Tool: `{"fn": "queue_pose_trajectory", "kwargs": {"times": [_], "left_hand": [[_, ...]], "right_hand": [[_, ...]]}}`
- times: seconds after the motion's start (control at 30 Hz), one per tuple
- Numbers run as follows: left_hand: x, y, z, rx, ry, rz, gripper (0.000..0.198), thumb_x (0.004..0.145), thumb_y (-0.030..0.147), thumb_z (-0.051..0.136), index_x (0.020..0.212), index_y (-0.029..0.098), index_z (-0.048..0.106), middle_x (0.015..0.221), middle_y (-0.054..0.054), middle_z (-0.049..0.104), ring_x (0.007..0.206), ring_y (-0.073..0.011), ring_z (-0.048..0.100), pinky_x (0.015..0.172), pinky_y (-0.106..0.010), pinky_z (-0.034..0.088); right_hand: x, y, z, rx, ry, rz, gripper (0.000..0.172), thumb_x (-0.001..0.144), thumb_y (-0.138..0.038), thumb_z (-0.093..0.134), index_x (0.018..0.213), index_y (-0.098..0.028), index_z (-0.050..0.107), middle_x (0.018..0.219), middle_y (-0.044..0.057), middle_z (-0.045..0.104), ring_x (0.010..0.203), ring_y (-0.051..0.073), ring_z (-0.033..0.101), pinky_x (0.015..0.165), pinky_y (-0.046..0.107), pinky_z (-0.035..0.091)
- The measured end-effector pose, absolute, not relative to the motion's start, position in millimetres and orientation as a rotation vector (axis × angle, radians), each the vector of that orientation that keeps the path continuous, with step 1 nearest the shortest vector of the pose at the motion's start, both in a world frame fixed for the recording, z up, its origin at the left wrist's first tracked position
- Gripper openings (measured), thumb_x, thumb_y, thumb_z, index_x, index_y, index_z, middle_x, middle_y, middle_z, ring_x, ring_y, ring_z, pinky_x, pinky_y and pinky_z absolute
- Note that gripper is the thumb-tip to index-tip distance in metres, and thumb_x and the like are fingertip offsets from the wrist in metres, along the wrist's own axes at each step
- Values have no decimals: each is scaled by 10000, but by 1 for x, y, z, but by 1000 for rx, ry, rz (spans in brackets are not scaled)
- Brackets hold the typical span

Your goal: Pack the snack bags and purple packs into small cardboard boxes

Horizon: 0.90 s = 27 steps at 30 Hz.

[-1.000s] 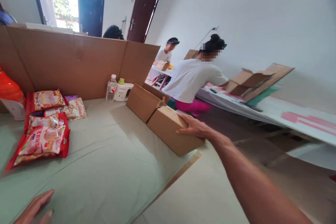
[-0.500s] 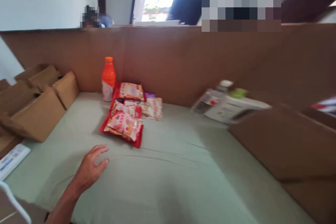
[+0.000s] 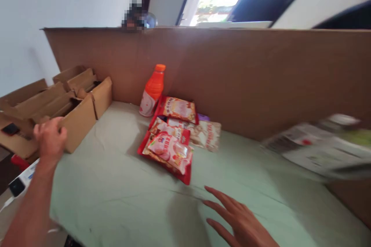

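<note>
My left hand (image 3: 50, 139) is at the left, its fingers curled over the near top corner of an open cardboard box (image 3: 82, 114). Low at the right, my right hand (image 3: 239, 220) hovers over the pale green table cover (image 3: 121, 185) with its fingers spread and nothing in it. Between the hands lies a pile of red snack packets (image 3: 169, 150), the nearest one a hand's length from my right fingertips. Behind the packets an orange bottle (image 3: 153, 88) stands upright against the cardboard wall (image 3: 246, 69).
More open cardboard boxes (image 3: 31, 100) are stacked at the far left, one with a dark item (image 3: 10, 129) in it. Blurred white bottles (image 3: 319, 146) lie at the right edge. A person's head shows above the cardboard wall. A white labelled object (image 3: 24, 175) lies at the table's left edge.
The view has swung further left. My left hand has moved off the table cover to the cardboard box's corner. My right hand has left the right-hand box and now hovers over the cover.
</note>
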<state>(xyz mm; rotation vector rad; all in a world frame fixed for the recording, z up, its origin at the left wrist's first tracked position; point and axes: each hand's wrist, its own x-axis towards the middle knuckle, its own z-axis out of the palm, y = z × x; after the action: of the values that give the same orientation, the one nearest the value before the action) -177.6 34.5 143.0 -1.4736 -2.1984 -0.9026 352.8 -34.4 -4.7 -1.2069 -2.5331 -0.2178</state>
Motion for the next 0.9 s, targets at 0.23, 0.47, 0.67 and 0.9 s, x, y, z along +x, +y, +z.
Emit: {"fn": "queue_pose_trajectory", "kwargs": {"times": [0.23, 0.47, 0.67, 0.9], "left_hand": [[-171, -10, 133, -1751, -2191, -1195, 230, 840, 346, 531, 988, 240, 671, 1078, -20, 727, 980, -256, 695, 984, -474, 526], [-97, -81, 130, -2824, -1419, -1629, 246, 866, 53, 520, 951, 257, 628, 877, -7, 723, 1087, -206, 690, 977, -360, 566], [-63, -112, 113, -2751, -1597, -1691, 297, 846, 77, 557, 1053, 275, 637, 1172, -70, 693, 1244, -265, 614, 1013, -421, 554], [-65, -115, 57, -2126, -2473, -2059, 814, 735, 562, 726, 1453, 280, 466, 1488, -122, 528, 1439, -416, 402, 1218, -597, 302]], "right_hand": [[332, -48, 30, -1422, -2497, 54, 307, 953, -336, 540, 1199, -275, 713, 1447, 136, 577, 1234, 321, 623, 958, 519, 561], [322, -71, 36, -1337, -2350, 327, 344, 962, -407, 541, 1231, -259, 698, 1467, 155, 554, 1243, 313, 623, 973, 498, 564], [314, -99, 41, -1385, -1987, 998, 615, 924, -615, 534, 1395, -224, 598, 1464, 172, 556, 1330, 345, 546, 1054, 500, 502], [278, -100, 30, -1273, -1692, 1229, 696, 875, -631, 594, 1443, -234, 534, 1418, 172, 589, 1218, 347, 611, 1010, 504, 513]]}}
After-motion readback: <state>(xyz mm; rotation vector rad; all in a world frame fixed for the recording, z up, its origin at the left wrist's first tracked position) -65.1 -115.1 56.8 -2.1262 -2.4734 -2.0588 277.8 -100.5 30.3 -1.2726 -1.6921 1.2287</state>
